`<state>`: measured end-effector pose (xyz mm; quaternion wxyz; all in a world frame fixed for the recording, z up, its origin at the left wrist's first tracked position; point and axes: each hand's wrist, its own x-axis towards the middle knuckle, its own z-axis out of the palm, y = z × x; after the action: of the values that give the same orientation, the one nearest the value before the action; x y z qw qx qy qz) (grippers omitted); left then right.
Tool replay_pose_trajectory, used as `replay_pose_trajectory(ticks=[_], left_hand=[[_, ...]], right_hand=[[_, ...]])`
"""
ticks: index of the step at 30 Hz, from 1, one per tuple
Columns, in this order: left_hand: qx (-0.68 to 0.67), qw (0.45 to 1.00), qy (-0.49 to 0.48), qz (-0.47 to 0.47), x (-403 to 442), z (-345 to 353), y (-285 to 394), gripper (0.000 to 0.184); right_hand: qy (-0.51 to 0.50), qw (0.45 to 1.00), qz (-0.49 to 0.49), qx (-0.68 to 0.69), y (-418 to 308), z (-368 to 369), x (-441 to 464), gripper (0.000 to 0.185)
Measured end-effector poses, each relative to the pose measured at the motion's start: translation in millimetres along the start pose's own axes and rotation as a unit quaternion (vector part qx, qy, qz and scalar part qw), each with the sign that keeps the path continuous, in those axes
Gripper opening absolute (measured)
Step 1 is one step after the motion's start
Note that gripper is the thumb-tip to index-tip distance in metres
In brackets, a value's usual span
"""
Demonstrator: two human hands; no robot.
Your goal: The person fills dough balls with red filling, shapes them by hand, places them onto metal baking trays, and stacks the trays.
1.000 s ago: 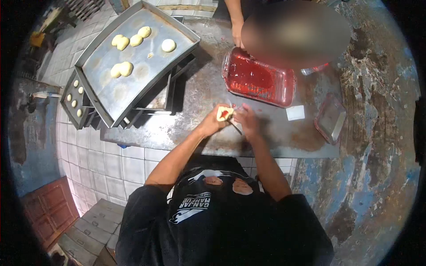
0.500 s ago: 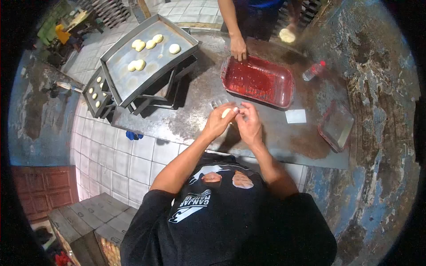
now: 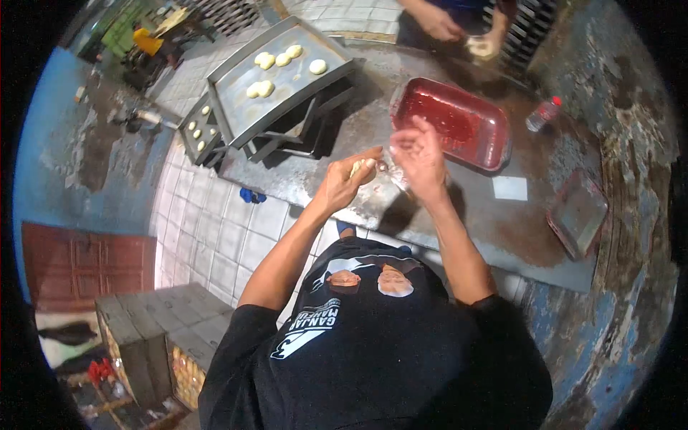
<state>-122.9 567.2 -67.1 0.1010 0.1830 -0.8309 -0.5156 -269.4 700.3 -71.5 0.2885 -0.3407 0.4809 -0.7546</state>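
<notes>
My left hand point(image 3: 342, 184) is closed round a piece of pale dough point(image 3: 356, 168), which shows only in part between thumb and fingers. Just to its right, my right hand point(image 3: 421, 163) is raised with its fingers apart and nothing visible in them. Both hands are over the near part of the worn metal table point(image 3: 502, 240). Beyond my right hand stands a red plastic tub point(image 3: 496, 147) with dark red filling smeared on its bottom. A metal baking tray point(image 3: 236, 93) at the upper left bears several dough balls point(image 3: 288, 55).
Across the table a co-worker's hands point(image 3: 443, 27) hold a flattened dough piece point(image 3: 481, 47). A bottle point(image 3: 542, 115), a white paper point(image 3: 509, 188) and a smaller reddish container point(image 3: 577, 215) lie to the right. A lower tray point(image 3: 199, 136) stands left. Boxes point(image 3: 161, 315) stand behind me at left.
My right hand has come away from the dough and opened. My left hand keeps the dough. The co-worker's hand has left the red tub and joined the other at the dough. The view has shifted.
</notes>
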Motion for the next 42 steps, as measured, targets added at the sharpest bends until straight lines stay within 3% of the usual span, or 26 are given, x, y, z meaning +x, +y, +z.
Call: replay_pose_trajectory(ticks=[2,4,5,6,8,10,12,13,14,16,17,18,19,22,23,25,27,28,29,30,32,33,36,39,41,42], left_hand=[[-0.097,0.992,0.055,0.055,-11,-6,-16,0.057],[-0.016,0.999,0.018,-0.044,-29,-26,8,0.072],[-0.019,0.996,0.016,-0.082,-36,-30,15,0.071],[0.021,0.998,0.064,-0.02,-38,-34,7,0.068],[-0.075,0.989,0.026,-0.126,-40,-62,-24,0.062],[-0.176,0.96,-0.013,-0.217,-33,-84,-38,0.057],[-0.376,0.918,0.117,-0.05,-26,-95,-46,0.053],[-0.411,0.89,0.128,-0.148,-25,-106,-36,0.061],[-0.466,0.869,0.126,-0.106,-22,-116,-32,0.067],[-0.537,0.828,0.152,-0.053,-13,-130,-44,0.067],[-0.407,0.891,0.199,0.002,-5,-141,-58,0.067],[-0.268,0.93,0.246,0.049,-1,-150,-72,0.066],[-0.306,0.91,0.276,0.055,0,-164,-77,0.057],[-0.375,0.879,0.293,-0.042,2,-218,-92,0.054],[-0.414,0.859,0.298,-0.048,3,-237,-100,0.058],[-0.437,0.824,0.362,0.004,9,-256,-127,0.059],[-0.415,0.818,0.395,0.043,3,-281,-146,0.081],[-0.413,0.808,0.419,0.043,-4,-294,-156,0.072],[-0.38,0.822,0.424,0.021,-16,-309,-169,0.063],[-0.347,0.835,0.428,-0.002,-29,-322,-181,0.055],[-0.32,0.82,0.468,-0.077,-54,-338,-198,0.045],[-0.29,0.826,0.474,-0.095,-69,-345,-211,0.045],[-0.266,0.813,0.494,-0.155,-92,-356,-226,0.044],[-0.296,0.814,0.486,-0.114,-70,-367,-223,0.044],[-0.139,0.889,0.435,-0.034,-46,-381,-218,0.044],[-0.105,0.908,0.403,-0.03,-34,-392,-206,0.045]], right_hand=[[-0.017,1.0,0.017,0.02,12,8,10,0.076],[-0.104,0.988,0.111,0.038,8,24,21,0.067],[-0.215,0.967,0.097,-0.097,7,33,30,0.06],[-0.322,0.915,0.072,-0.231,1,43,41,0.052],[-0.333,0.906,0.058,-0.254,-3,81,44,0.043],[-0.094,0.995,-0.007,-0.014,29,108,50,0.051],[-0.052,0.991,-0.077,-0.092,47,128,59,0.053],[-0.096,0.951,-0.187,-0.228,47,141,60,0.052],[-0.135,0.878,-0.293,-0.355,51,154,63,0.052],[-0.143,0.89,-0.264,-0.344,75,180,74,0.049],[-0.116,0.975,-0.049,-0.18,84,194,86,0.049],[-0.076,0.981,0.179,-0.011,93,211,96,0.048],[-0.054,0.972,0.202,0.108,92,243,104,0.043],[-0.118,0.911,0.385,0.091,86,285,158,0.039],[-0.213,0.877,0.43,-0.011,90,282,192,0.035],[-0.249,0.878,0.376,-0.162,114,306,240,0.039],[-0.267,0.879,0.29,-0.268,155,329,284,0.041],[-0.298,0.868,0.086,-0.389,191,328,305,0.046],[-0.315,0.807,-0.122,-0.484,215,326,318,0.052],[-0.324,0.802,-0.115,-0.488,226,326,326,0.052],[-0.507,0.623,-0.21,-0.558,245,331,340,0.061],[-0.527,0.612,-0.254,-0.532,248,335,344,0.066],[-0.547,0.628,-0.241,-0.498,274,331,343,0.067],[-0.573,0.576,-0.227,-0.536,278,330,355,0.066],[-0.578,0.556,-0.22,-0.555,257,334,368,0.065],[-0.514,0.744,0.023,-0.426,228,343,380,0.061]])
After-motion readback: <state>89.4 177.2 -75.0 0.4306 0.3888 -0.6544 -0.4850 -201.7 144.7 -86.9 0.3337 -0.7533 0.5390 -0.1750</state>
